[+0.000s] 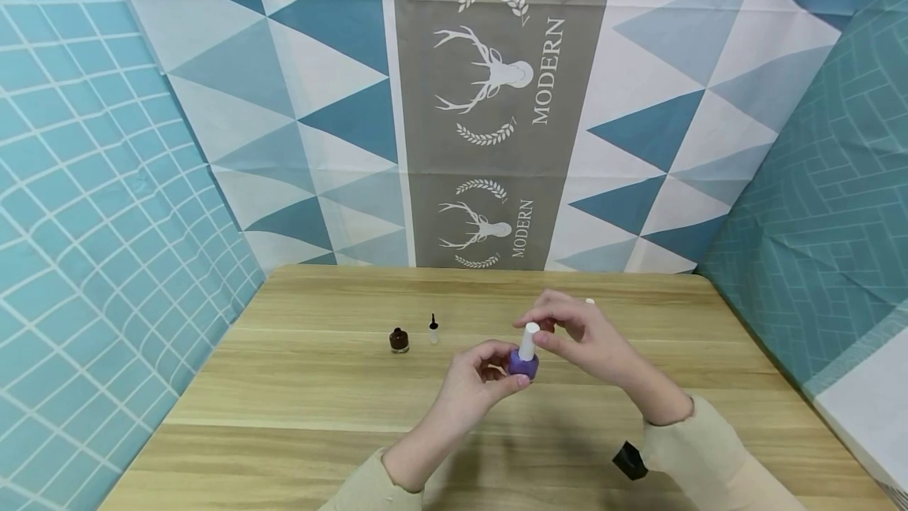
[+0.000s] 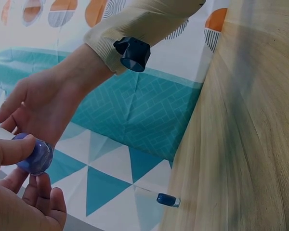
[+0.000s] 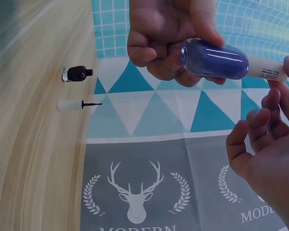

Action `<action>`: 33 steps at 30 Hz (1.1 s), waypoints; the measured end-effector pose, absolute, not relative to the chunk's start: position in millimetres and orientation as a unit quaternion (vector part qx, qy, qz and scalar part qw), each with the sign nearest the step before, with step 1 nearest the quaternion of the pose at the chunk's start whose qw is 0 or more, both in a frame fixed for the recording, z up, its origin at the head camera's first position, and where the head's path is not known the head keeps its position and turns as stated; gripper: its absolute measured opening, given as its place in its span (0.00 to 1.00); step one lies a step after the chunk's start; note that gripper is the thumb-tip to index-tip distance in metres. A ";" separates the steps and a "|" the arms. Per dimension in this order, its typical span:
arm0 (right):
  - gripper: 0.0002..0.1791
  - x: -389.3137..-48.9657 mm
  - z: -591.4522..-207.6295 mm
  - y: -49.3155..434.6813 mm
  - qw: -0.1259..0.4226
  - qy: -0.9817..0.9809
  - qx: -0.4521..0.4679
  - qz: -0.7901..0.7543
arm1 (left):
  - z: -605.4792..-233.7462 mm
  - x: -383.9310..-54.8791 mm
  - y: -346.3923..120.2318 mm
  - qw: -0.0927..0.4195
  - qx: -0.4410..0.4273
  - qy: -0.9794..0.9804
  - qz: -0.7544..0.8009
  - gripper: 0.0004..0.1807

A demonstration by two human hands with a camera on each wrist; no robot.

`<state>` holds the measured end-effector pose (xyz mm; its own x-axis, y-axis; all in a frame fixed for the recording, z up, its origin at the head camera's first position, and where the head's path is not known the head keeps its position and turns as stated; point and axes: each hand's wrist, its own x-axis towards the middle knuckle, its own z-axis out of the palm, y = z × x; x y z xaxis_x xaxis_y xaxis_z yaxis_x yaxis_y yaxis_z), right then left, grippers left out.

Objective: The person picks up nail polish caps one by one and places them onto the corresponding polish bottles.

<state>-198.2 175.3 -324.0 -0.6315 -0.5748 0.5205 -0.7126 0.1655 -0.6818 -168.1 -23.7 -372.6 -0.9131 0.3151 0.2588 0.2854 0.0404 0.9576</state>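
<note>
A purple nail polish bottle (image 1: 523,364) is held up over the table between both hands. My left hand (image 1: 471,381) grips its glass body, thumb on one side and fingers on the other, as the right wrist view also shows. The tall white cap (image 3: 267,68) sits on the bottle's neck. At the cap's end, my right hand (image 1: 578,333) pinches it between thumb and fingers. Left of the hands, a dark nail polish bottle (image 1: 400,341) stands uncapped on the table. Beside it stands its white brush cap (image 1: 433,330), the black brush pointing up.
A blue bottle (image 2: 167,199) stands on the wooden table (image 1: 298,393); in the head view the right hand mostly hides a white-topped item (image 1: 590,301). Patterned cloths hang at the back and sides. A black wrist camera (image 1: 630,460) sits at the right sleeve.
</note>
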 end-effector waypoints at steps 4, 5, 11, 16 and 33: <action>0.15 -197.1 -322.3 176.5 0.046 -0.750 0.441 0.491 | -372.5 -168.9 -23.6 0.016 0.206 0.730 0.651 0.15; 0.15 -197.4 -322.5 176.6 0.043 -0.746 0.448 0.491 | -372.6 -169.0 -23.6 0.015 0.207 0.731 0.650 0.15; 0.14 -197.3 -322.0 176.5 0.033 -0.744 0.450 0.492 | -372.1 -168.7 -23.1 0.015 0.205 0.732 0.650 0.15; 0.14 -196.7 -321.5 175.5 0.052 -0.754 0.440 0.484 | -372.2 -169.2 -22.4 0.011 0.206 0.732 0.649 0.15; 0.12 -197.2 -326.1 172.4 0.089 -0.762 0.403 0.500 | -372.3 -169.4 -21.5 0.016 0.201 0.734 0.649 0.15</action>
<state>-197.2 172.4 -326.1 -0.6595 -0.5252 0.5378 -0.7026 0.1763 -0.6894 -169.4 -21.5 -372.3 -0.9191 0.3150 0.2368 0.2737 0.0780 0.9586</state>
